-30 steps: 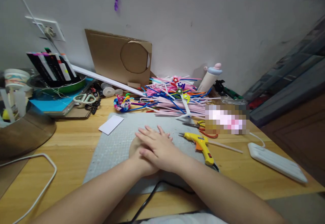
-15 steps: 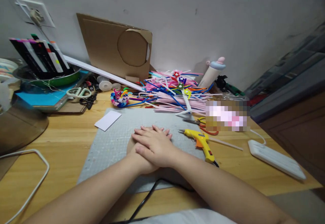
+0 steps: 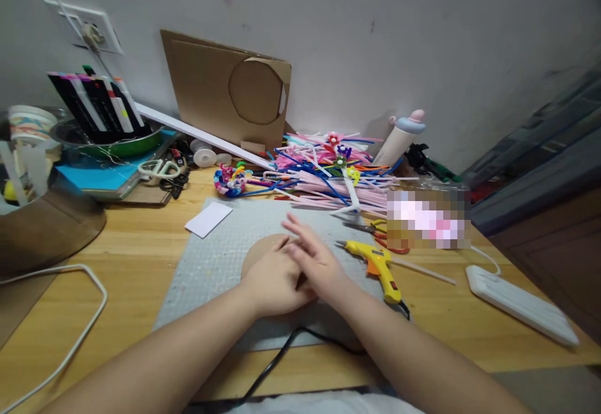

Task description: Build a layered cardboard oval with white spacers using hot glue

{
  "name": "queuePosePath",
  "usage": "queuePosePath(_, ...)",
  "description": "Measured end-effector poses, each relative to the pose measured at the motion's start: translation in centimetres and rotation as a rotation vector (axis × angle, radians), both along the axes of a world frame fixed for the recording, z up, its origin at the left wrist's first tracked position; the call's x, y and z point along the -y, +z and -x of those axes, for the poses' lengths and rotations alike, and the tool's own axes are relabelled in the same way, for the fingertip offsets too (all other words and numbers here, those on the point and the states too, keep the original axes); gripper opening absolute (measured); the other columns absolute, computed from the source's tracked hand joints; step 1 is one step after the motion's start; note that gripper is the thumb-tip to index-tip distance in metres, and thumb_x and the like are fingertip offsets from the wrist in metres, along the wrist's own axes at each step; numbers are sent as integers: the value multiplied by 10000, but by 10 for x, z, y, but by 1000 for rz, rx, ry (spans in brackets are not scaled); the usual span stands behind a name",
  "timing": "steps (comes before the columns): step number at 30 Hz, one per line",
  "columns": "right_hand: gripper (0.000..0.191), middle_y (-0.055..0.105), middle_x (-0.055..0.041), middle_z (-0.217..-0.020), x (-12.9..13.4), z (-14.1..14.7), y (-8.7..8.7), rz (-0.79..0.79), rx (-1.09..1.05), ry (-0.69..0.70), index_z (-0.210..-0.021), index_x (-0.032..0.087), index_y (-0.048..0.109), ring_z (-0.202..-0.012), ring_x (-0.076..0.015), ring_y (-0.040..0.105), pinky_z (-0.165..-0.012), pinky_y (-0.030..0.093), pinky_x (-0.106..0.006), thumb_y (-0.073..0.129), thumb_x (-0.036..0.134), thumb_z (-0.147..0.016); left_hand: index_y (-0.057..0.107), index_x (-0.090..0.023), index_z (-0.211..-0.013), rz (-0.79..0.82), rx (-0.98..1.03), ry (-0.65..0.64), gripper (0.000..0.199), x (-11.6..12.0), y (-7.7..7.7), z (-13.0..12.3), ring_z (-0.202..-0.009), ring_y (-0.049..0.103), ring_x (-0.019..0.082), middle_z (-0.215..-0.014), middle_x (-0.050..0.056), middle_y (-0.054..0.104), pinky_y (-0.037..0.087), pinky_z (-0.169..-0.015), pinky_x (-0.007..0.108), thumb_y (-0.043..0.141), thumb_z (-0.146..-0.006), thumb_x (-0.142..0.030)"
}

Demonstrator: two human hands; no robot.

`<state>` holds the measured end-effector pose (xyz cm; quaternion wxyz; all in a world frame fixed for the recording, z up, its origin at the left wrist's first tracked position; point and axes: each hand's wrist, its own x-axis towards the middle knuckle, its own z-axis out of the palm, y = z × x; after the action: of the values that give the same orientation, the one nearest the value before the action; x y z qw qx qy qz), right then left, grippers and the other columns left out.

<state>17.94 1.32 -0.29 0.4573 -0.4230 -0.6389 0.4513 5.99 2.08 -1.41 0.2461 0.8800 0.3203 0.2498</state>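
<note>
A round brown cardboard disc [image 3: 256, 252] lies on the grey cutting mat [image 3: 206, 276], partly covered by my hands. My left hand [image 3: 275, 279] rests over the disc's right part, its knuckles bent; most of its fingers are hidden. Tilted across it is my right hand [image 3: 319, 260], with its fingers stretched out and slightly spread, touching the left hand around the fingers. No object shows in the right hand. Just to its right, a yellow glue gun [image 3: 375, 263] lies on its side with its nozzle toward the hands.
Pliers [image 3: 361, 228] and bundled pipe cleaners [image 3: 323, 176] lie behind the mat. A white card [image 3: 209, 220] is at its back left. A black cord [image 3: 282, 351] crosses in front. At right sits a white power strip [image 3: 521, 304]; a cut cardboard sheet [image 3: 201, 82] leans on the wall.
My hands were stacked flat on the disc; the right hand has tilted up and the left has bent. More of the disc shows. The whole view has shifted slightly.
</note>
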Motion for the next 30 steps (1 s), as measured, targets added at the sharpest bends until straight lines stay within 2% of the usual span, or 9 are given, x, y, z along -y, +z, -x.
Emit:
queuePosePath(3, 364, 434, -8, -1467, 17, -20, -4, 316, -327, -237, -1167, 288, 649, -1389, -193, 304, -1163, 165, -376, 667, 351, -809, 635, -259, -1148, 192, 187, 161, 379, -2, 7, 34, -1269, 479, 235, -1320, 53, 588, 259, -1138, 412, 599, -777, -328)
queuePosePath(8, 266, 511, -83, -1392, 52, -49, 6, 761, -645, -335, -1073, 223, 652, -1326, -222, 418, -1071, 373, -416, 597, 299, -824, 568, -199, -1144, 633, 481, 669, 379, -4, 20, 71, -1284, 450, 302, -1311, 143, 537, 329, -1076, 507, 576, -784, -319)
queuePosePath(13, 348, 562, -154, -1306, 58, -52, 23, 1058, -835, -290, -1168, 176, 558, -1257, -246, 496, -959, 467, -505, 560, 237, -825, 597, -162, -1052, 1113, 718, 728, 309, 7, 36, 88, -1066, 622, 240, -1080, 131, 656, 518, -871, 371, 606, -751, -234)
queuePosePath(17, 245, 684, -95, -1035, 46, -47, 15, 933, -696, -308, -1027, 197, 598, -974, -197, 659, -812, 541, -347, 587, 256, -790, 618, -136, -994, 1266, 852, 746, 250, 7, 51, 81, -923, 644, 178, -971, 108, 667, 534, -776, 290, 601, -746, -157)
queuePosePath(19, 228, 701, -29, -903, 42, -43, 10, 836, -610, -289, -994, 217, 625, -802, -150, 668, -674, 529, -244, 645, 275, -775, 632, -127, -984, 1282, 906, 734, 231, 6, 60, 77, -929, 640, 174, -1000, 118, 666, 536, -765, 273, 594, -759, -157)
queuePosePath(22, 310, 712, -23, -794, 42, -37, 7, 783, -514, -196, -993, 183, 671, -646, -158, 644, -531, 477, -221, 756, 316, -726, 648, -131, -1007, 1274, 1004, 657, 247, 7, 68, 74, -1003, 630, 181, -1090, 125, 664, 528, -815, 262, 595, -766, -158)
queuePosePath(25, 392, 737, -53, -856, 44, -32, 8, 704, -482, -135, -1027, 172, 681, -712, -214, 674, -606, 513, -286, 772, 398, -720, 648, -120, -1036, 1199, 1145, 535, 270, 11, 65, 71, -1109, 599, 217, -1145, 137, 654, 481, -955, 314, 588, -778, -175)
queuePosePath(28, 415, 744, -55, -942, 43, -29, 9, 616, -580, -247, -1059, 191, 668, -810, -236, 688, -718, 538, -341, 739, 453, -746, 629, -176, -1076, 998, 1210, 614, 272, 19, 55, 66, -1187, 550, 206, -1190, 87, 637, 439, -1007, 322, 584, -821, -258)
queuePosePath(30, 436, 744, -66, -947, 41, -28, 8, 572, -624, -334, -1062, 179, 662, -825, -245, 690, -743, 546, -365, 751, 452, -734, 603, -204, -1128, 1090, 1154, 531, 312, 25, 47, 62, -1176, 560, 210, -1198, 82, 632, 457, -980, 340, 541, -867, -363)
